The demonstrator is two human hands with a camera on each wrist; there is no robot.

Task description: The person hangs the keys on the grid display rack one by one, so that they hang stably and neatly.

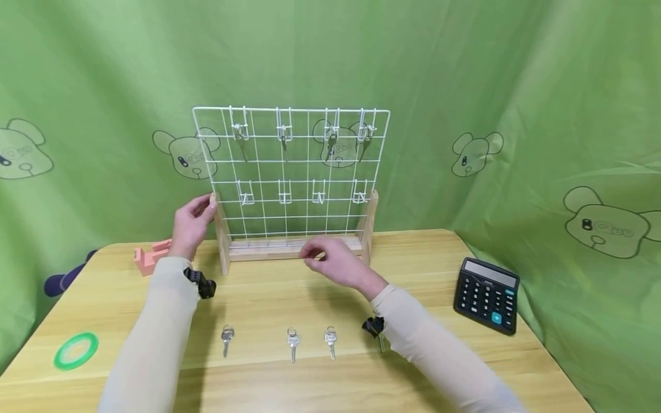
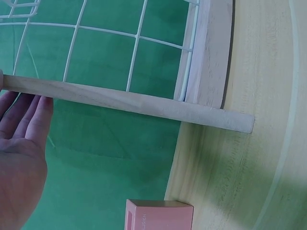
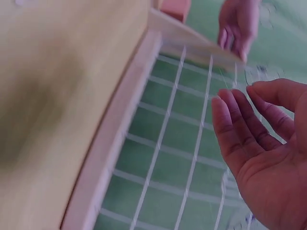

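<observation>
A white wire grid rack stands upright in a wooden stand [image 1: 268,253]. My left hand [image 1: 190,225] grips the top of the stand's left post [image 2: 144,104], thumb on one side and fingers behind. My right hand [image 1: 338,263] hovers before the stand's base, fingers loosely bent and thumb apart from them, holding nothing. Keys hang on the upper hooks, among them a left key [image 1: 240,142] and a right key [image 1: 366,143]. The lower hooks [image 1: 318,197] are bare. On the table lie a left key [image 1: 226,339], a middle key [image 1: 293,344], another key [image 1: 330,343] and a partly covered key [image 1: 382,343].
A black calculator [image 1: 486,295] lies at the table's right edge. A pink holder [image 1: 147,259] sits behind my left forearm, and a green tape roll [image 1: 61,357] lies at the front left. Something purple [image 1: 64,281] shows beyond the left edge. Green curtain [image 1: 423,69] surrounds the table.
</observation>
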